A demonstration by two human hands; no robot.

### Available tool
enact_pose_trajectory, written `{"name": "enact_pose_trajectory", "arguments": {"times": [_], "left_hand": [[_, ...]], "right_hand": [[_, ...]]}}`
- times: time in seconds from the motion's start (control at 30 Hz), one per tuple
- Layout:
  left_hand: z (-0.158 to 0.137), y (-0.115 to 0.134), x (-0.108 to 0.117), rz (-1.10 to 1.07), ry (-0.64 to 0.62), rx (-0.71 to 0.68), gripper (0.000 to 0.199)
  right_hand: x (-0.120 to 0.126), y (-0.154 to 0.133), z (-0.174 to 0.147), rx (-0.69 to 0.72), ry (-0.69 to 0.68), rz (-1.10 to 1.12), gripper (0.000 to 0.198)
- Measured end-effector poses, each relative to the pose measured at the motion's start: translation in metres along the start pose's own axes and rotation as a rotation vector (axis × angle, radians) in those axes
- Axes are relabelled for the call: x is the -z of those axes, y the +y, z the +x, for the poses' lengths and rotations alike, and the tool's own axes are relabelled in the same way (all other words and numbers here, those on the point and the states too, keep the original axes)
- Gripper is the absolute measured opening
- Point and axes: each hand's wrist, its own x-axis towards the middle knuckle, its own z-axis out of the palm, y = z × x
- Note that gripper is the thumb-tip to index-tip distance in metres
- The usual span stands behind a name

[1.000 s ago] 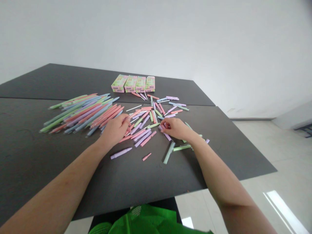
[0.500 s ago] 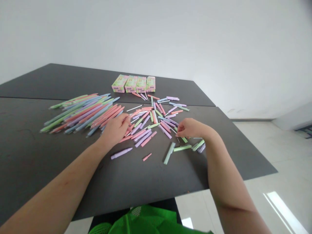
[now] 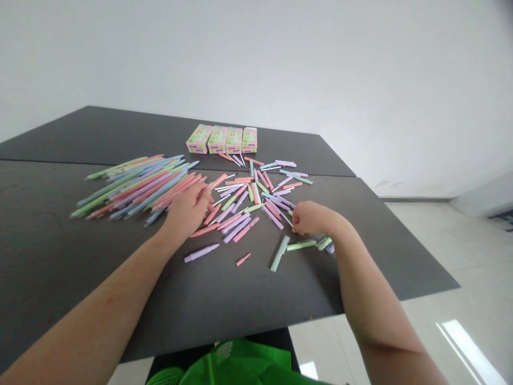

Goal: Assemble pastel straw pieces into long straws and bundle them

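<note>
My left hand (image 3: 188, 211) is closed around a pink pen barrel (image 3: 218, 181), whose far end points up and to the right. It is beside the left edge of a scatter of loose pen parts in pink, purple, green and blue. On the right of that scatter, my right hand (image 3: 315, 218) is pinched at the end of a thin white pen refill (image 3: 286, 218); its fingertips are partly hidden. A green-grey cap piece (image 3: 279, 253) and a light green piece (image 3: 301, 245) lie just below the right hand.
Left of the scatter is a large pile of pastel pens (image 3: 136, 187). Several pink-and-green boxes (image 3: 217, 140) stand in a row at the back of the dark table (image 3: 224, 299). Near the front lie a purple barrel (image 3: 201, 253) and a small pink part (image 3: 242, 260).
My left hand has raised the pink barrel slightly, so more of it shows above the scatter. My right hand has shifted a little down and stays pinched. The view has moved slightly.
</note>
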Motion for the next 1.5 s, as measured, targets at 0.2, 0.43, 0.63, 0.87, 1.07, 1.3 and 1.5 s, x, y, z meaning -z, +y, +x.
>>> {"name": "enact_pose_trajectory", "arguments": {"times": [0.2,0.43,0.63,0.87,1.07,1.3,1.5], "left_hand": [[0.005,-0.009,-0.001,-0.046,0.072,0.007,0.036],[0.005,-0.012,-0.003,-0.073,0.081,-0.01,0.037],[0.004,-0.013,-0.004,-0.072,0.042,0.006,0.036],[-0.001,0.0,-0.001,0.016,0.047,-0.019,0.027],[-0.007,0.005,-0.004,0.088,-0.083,-0.146,0.034],[-0.011,0.003,-0.013,0.1,-0.236,-0.226,0.031],[-0.012,0.008,-0.009,0.056,-0.28,-0.249,0.031]], "right_hand": [[-0.004,0.001,0.002,0.039,0.052,-0.029,0.011],[0.007,-0.003,-0.001,-0.036,0.212,0.288,0.012],[0.003,-0.003,0.007,0.057,0.293,0.651,0.007],[0.006,-0.022,0.029,0.114,0.309,1.252,0.013],[0.011,-0.031,0.067,0.063,0.297,1.08,0.03],[0.016,-0.046,0.107,0.145,0.48,0.078,0.046],[0.015,-0.06,0.128,0.128,0.401,-0.103,0.041]]}}
